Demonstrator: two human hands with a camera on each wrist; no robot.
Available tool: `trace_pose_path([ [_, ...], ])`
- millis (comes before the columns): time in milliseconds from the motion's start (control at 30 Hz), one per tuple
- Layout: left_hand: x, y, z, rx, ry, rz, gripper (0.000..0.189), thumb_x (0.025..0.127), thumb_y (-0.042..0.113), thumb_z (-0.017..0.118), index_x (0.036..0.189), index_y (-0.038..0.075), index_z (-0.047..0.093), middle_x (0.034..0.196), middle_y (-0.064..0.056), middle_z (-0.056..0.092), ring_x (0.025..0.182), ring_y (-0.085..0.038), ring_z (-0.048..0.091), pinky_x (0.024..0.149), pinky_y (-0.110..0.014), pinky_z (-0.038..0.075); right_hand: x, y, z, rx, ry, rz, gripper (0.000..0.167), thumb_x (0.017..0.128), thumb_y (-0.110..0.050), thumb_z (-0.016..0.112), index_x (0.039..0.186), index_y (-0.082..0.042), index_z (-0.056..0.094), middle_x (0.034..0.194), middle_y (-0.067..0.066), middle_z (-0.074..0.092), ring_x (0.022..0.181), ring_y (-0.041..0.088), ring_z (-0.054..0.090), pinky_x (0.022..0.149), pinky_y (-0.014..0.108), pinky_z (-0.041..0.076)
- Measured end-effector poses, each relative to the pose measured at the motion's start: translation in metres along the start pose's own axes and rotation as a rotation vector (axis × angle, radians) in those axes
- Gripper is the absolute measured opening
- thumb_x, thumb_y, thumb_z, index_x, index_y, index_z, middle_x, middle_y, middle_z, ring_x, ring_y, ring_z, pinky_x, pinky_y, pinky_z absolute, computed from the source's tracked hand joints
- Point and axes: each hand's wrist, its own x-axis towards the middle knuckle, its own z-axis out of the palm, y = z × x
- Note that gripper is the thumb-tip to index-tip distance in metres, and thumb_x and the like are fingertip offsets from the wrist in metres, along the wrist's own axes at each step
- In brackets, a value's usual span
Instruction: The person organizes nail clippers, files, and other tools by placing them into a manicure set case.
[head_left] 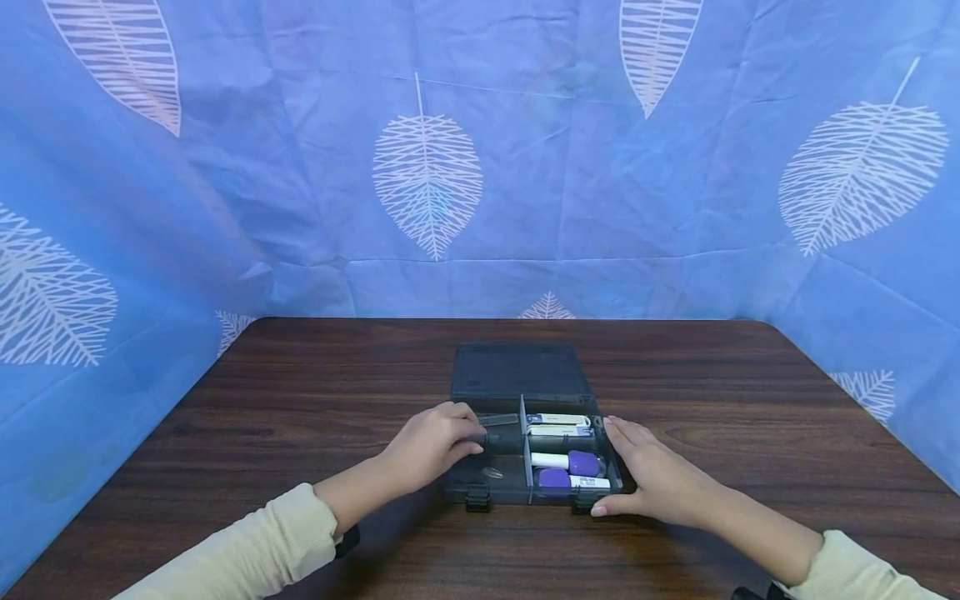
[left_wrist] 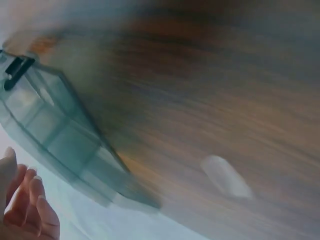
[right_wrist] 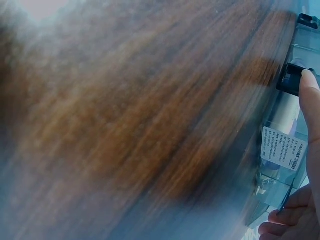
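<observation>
A dark see-through plastic storage box [head_left: 487, 487] lies on the table with its lid [head_left: 517, 369] folded back. My left hand [head_left: 435, 442] reaches over the left rim into the left half, its fingertips beside a clear strip [head_left: 498, 420]. In the left wrist view its fingers bend loosely, with nothing showing between them. At the right front corner my right hand [head_left: 660, 479] holds the box, thumb by a black front latch [right_wrist: 291, 80] and fingers along the right wall. Two slim white pieces [head_left: 558, 431] lie at the back of the right half, before two purple-and-white tubes [head_left: 583, 463].
An upright divider [head_left: 523, 442] splits the box into left and right halves. Another latch [head_left: 477, 498] hangs at the left front. Brown wood-grain table [head_left: 337, 367] surrounds the box. A blue cloth [head_left: 525, 183] with white leaves hangs behind and at both sides.
</observation>
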Motion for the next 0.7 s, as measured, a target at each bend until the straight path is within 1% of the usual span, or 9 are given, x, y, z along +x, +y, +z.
trace_pose_path([
  [67,-0.006,-0.005,-0.004,-0.031,0.012,-0.033,0.021,0.084,0.018,0.067,0.101,0.006,0.072,0.094,-0.002,0.066,0.082,-0.012,0.060,0.068,-0.019,0.051,0.000,0.000,0.000,0.002,0.001,-0.001,0.115,0.067,-0.074,0.058,0.140,0.011,0.030,0.144,0.031,0.031,0.131,0.048,0.031,0.100,0.060,0.034],
  [133,-0.012,-0.010,-0.008,-0.048,0.010,-0.067,0.022,0.085,0.019,0.066,0.103,0.006,0.070,0.095,-0.002,0.066,0.081,-0.012,0.060,0.068,-0.021,0.051,0.000,0.000,0.000,0.005,0.000,-0.002,0.115,0.068,-0.074,0.058,0.140,0.011,0.029,0.144,0.031,0.030,0.131,0.048,0.031,0.100,0.060,0.034],
  [267,-0.027,-0.021,-0.015,-0.076,-0.023,-0.144,0.023,0.085,0.020,0.066,0.104,0.008,0.070,0.095,-0.001,0.066,0.082,-0.012,0.059,0.069,-0.024,0.051,-0.001,-0.001,0.000,0.006,0.002,-0.003,0.115,0.068,-0.073,0.058,0.140,0.011,0.029,0.144,0.031,0.030,0.131,0.048,0.031,0.100,0.060,0.034],
  [333,-0.035,-0.026,-0.018,-0.090,-0.039,-0.171,0.022,0.085,0.020,0.066,0.103,0.008,0.070,0.096,-0.001,0.066,0.085,-0.014,0.061,0.071,-0.027,0.052,-0.001,-0.002,0.000,0.006,0.004,-0.003,0.115,0.068,-0.073,0.058,0.140,0.011,0.029,0.144,0.031,0.030,0.131,0.048,0.031,0.100,0.060,0.034],
  [400,-0.045,-0.031,-0.021,-0.094,-0.052,-0.185,0.022,0.084,0.018,0.066,0.103,0.007,0.070,0.096,-0.001,0.066,0.088,-0.016,0.062,0.073,-0.029,0.053,-0.001,-0.002,0.000,0.006,0.006,-0.003,0.115,0.068,-0.073,0.058,0.140,0.011,0.029,0.144,0.031,0.030,0.131,0.048,0.031,0.100,0.060,0.034],
  [467,-0.055,-0.037,-0.023,-0.104,-0.075,-0.199,0.022,0.084,0.017,0.066,0.102,0.006,0.070,0.097,-0.003,0.066,0.089,-0.018,0.062,0.074,-0.031,0.053,-0.001,-0.002,0.000,0.010,0.007,-0.005,0.115,0.068,-0.073,0.058,0.140,0.011,0.029,0.145,0.031,0.030,0.131,0.048,0.031,0.100,0.060,0.034],
  [567,-0.070,-0.044,-0.027,-0.108,-0.132,-0.224,0.022,0.084,0.016,0.066,0.102,0.004,0.069,0.098,-0.004,0.066,0.090,-0.020,0.063,0.075,-0.032,0.054,-0.001,-0.002,0.001,0.017,0.005,-0.006,0.115,0.068,-0.073,0.058,0.141,0.011,0.028,0.145,0.030,0.030,0.131,0.048,0.031,0.099,0.060,0.034],
  [700,-0.085,-0.055,-0.030,-0.124,-0.211,-0.251,0.025,0.083,0.017,0.067,0.105,0.005,0.068,0.098,-0.002,0.065,0.090,-0.019,0.062,0.075,-0.032,0.053,-0.001,-0.001,0.001,0.023,0.011,-0.010,0.115,0.068,-0.073,0.059,0.141,0.010,0.029,0.145,0.030,0.030,0.131,0.048,0.031,0.098,0.060,0.035],
])
